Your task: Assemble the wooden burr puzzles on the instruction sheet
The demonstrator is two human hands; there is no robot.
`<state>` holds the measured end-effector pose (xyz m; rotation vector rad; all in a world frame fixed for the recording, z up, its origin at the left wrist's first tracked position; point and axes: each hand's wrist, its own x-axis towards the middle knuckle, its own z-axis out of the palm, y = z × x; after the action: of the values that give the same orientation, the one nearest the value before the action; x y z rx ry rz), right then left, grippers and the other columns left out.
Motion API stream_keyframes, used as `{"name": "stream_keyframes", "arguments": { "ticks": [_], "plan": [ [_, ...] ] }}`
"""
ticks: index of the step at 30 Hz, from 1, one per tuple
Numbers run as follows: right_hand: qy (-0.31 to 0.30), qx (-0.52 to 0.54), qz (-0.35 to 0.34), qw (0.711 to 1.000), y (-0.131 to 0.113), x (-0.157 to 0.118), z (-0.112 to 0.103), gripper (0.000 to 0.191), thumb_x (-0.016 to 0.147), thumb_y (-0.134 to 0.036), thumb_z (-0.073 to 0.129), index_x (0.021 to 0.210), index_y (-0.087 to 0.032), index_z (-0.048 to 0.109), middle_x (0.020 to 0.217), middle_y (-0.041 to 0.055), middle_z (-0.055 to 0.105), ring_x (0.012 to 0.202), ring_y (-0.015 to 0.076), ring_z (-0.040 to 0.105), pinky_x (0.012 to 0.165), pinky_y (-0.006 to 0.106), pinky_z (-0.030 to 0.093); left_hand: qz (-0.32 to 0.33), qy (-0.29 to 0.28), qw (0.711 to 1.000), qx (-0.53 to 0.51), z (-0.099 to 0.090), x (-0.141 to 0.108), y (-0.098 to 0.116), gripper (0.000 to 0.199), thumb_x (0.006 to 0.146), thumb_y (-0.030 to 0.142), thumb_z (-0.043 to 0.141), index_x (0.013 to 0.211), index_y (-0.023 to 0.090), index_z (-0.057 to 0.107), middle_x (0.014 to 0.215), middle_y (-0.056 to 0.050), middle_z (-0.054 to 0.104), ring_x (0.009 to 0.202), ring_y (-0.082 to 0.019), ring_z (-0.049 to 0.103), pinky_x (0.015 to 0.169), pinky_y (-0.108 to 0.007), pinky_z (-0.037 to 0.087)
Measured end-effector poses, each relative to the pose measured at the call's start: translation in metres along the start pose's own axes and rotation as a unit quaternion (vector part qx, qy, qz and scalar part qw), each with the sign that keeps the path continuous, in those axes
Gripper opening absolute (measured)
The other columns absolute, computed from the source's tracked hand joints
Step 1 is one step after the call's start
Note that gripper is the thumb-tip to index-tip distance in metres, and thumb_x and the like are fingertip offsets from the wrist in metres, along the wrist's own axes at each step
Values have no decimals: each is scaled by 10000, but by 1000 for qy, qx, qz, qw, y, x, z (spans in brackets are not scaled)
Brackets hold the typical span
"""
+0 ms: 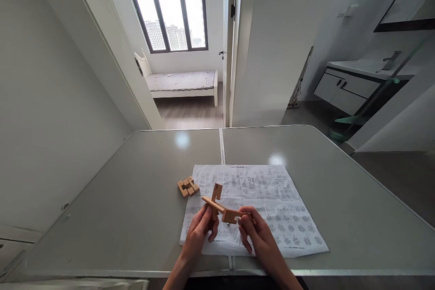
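Observation:
Above the printed sheet, my left hand point(201, 225) is closed around a few joined wooden puzzle pieces point(215, 204). One of them stands up with a dark mark and a notch near its top, and another crosses it at a slant. My right hand point(256, 229) pinches the end of a notched wooden puzzle piece point(231, 215), which meets the slanted one at its right end. Whether the pieces are locked together or only touching I cannot tell. A small cluster of wooden pieces point(188, 186) lies at the sheet's left edge, beyond my left hand.
The white sheet point(288, 217), printed with diagrams, lies on a grey table point(136, 217) with a seam down its middle. Past the table's far edge are a doorway with a bed point(183, 82), a wall point(272, 54) and a washbasin cabinet point(353, 84) at the right.

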<state>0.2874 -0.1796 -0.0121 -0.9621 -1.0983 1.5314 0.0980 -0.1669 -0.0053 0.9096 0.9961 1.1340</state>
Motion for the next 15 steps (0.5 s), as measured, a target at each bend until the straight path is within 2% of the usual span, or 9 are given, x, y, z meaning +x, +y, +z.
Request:
{"name": "stream_keyframes", "arguments": {
  "ticks": [4, 8, 15],
  "plan": [
    [-37, 25, -7, 999, -12, 0, 11, 474, 1004, -645, 501, 1156, -203, 578, 647, -67, 464, 474, 96, 386, 517, 258, 363, -31, -27, 999, -30, -1, -1, -1, 477, 901, 629, 643, 927, 154, 596, 548, 72, 439, 423, -64, 315, 453, -231, 242],
    [-57, 19, -25, 998, -13, 1, 16, 435, 1031, -591, 497, 1179, -191, 583, 622, -71, 460, 484, 98, 376, 550, 267, 377, -48, -36, 997, -42, -1, -1, 1, 478, 901, 626, 644, 928, 149, 619, 523, 77, 422, 418, -62, 291, 451, -229, 226],
    [-34, -3, -37, 999, -18, 2, 19, 451, 1021, -607, 500, 1167, -194, 609, 611, -65, 465, 480, 110, 398, 531, 266, 397, -53, -57, 997, -18, 1, -2, 4, 482, 915, 623, 628, 974, 146, 644, 520, 80, 408, 414, -66, 264, 448, -236, 219]
  ]
}}
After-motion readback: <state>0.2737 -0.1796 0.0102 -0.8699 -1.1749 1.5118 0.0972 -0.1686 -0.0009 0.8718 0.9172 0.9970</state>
